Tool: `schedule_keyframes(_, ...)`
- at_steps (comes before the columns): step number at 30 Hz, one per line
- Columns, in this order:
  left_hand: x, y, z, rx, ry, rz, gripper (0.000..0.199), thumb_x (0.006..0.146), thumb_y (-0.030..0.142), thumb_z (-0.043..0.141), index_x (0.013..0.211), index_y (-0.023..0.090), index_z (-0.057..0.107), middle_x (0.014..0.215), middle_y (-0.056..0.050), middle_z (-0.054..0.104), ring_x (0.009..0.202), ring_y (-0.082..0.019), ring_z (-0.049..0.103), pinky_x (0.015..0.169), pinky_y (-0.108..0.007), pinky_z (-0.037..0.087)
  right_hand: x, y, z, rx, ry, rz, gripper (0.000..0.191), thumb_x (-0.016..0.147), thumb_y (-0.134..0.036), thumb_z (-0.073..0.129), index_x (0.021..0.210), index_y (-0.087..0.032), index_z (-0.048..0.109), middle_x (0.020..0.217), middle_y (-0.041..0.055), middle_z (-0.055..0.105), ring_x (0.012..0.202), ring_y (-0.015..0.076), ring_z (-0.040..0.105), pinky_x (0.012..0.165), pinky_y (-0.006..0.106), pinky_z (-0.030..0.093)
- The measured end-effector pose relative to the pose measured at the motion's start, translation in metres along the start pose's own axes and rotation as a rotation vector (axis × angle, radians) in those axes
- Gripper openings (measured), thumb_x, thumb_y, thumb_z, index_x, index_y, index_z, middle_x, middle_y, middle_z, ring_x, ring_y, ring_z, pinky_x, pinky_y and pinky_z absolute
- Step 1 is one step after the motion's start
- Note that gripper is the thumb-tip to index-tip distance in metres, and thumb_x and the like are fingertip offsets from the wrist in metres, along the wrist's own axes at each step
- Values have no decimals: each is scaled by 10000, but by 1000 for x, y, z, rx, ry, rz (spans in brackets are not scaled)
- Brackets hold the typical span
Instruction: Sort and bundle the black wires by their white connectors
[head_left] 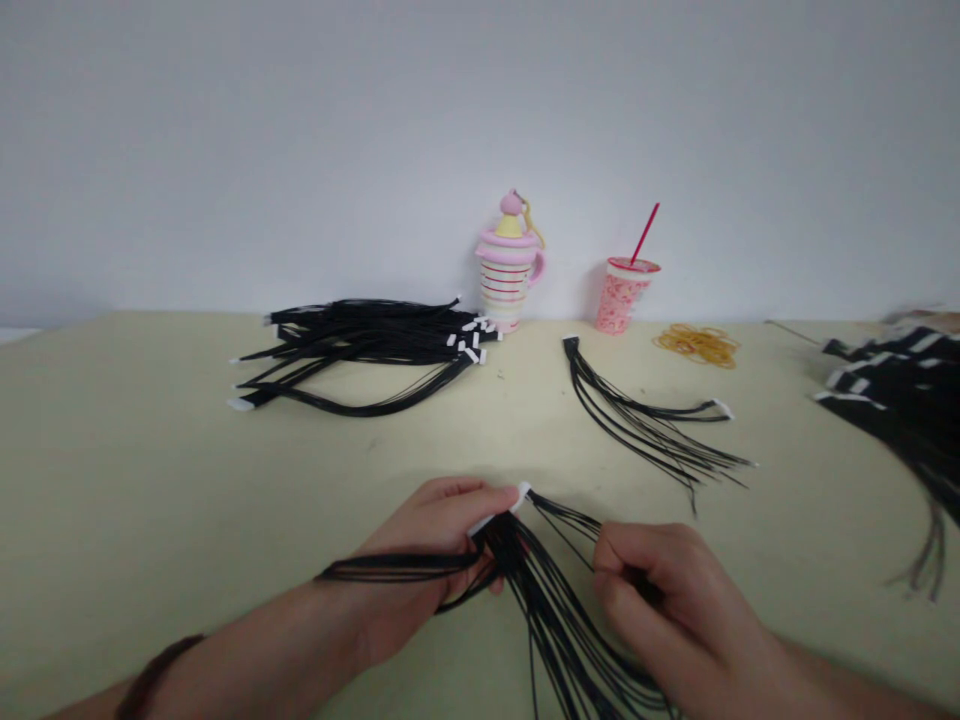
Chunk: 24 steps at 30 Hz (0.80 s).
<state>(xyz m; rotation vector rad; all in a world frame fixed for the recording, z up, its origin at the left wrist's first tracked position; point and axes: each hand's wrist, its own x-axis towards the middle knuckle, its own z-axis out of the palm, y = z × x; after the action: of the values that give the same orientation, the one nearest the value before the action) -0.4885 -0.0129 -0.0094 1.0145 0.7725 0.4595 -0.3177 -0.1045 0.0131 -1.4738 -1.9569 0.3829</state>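
Note:
Low in the middle of the head view, my left hand (442,530) grips the white connector (495,518) of a black wire harness (532,570), thumb along its top. Most of its wires fan down toward the bottom edge, and a few loop back over my left wrist. To the right, my right hand (667,600) is closed, thumb against curled fingers, around several thin black wires that run from the connector's upper end. The wires' far ends are hidden behind my right hand or cut off by the frame.
A pile of black harnesses (367,335) with white connectors lies back left. A single loose harness (630,405) is ahead on the right, near yellow rubber bands (697,345). A striped cup (504,285) and a pink cup with straw (619,300) stand by the wall. More harnesses (915,390) lie far right.

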Motion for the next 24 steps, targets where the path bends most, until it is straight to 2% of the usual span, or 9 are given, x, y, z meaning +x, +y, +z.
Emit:
schedule_keyframes(7, 0, 2, 1, 83, 32, -27, 354, 779, 452, 555, 702, 107, 528, 621, -34, 527, 492, -90, 428, 449, -201, 278, -2, 1, 1, -4, -22, 6, 256, 763, -133, 304, 545, -144, 438, 486, -8, 438, 433, 74, 386, 391, 157, 290)
schedule_keyframes(11, -2, 4, 5, 94, 49, 1, 355, 782, 448, 552, 699, 106, 507, 586, -10, 479, 469, -83, 403, 434, -198, 276, -2, 0, 1, 1, -2, -21, 265, 767, -121, 291, 535, -155, 416, 466, -12, 413, 430, 82, 381, 396, 173, 285)
schedule_keyframes(15, -3, 5, 7, 88, 63, 4, 351, 790, 437, 543, 713, 97, 507, 610, -19, 483, 499, -94, 421, 450, -204, 312, -2, -1, 0, 8, 8, -36, 267, 786, -106, 270, 558, -165, 395, 470, -18, 393, 439, 88, 379, 399, 177, 281)
schedule_keyframes(21, -2, 2, 7, 51, 43, 36, 345, 769, 431, 580, 685, 105, 504, 586, 0, 500, 482, -80, 436, 438, -176, 339, -4, 5, 3, 54, -79, -30, 205, 789, -112, 325, 601, -162, 390, 518, -25, 413, 461, 79, 371, 427, 180, 287)
schedule_keyframes(24, -5, 5, 11, 159, 14, 35, 334, 760, 418, 575, 656, 113, 485, 538, 12, 480, 446, -86, 431, 418, -186, 354, -4, 10, 6, 77, -150, 9, 158, 779, -108, 379, 632, -157, 409, 549, -33, 424, 474, 68, 365, 440, 176, 278)
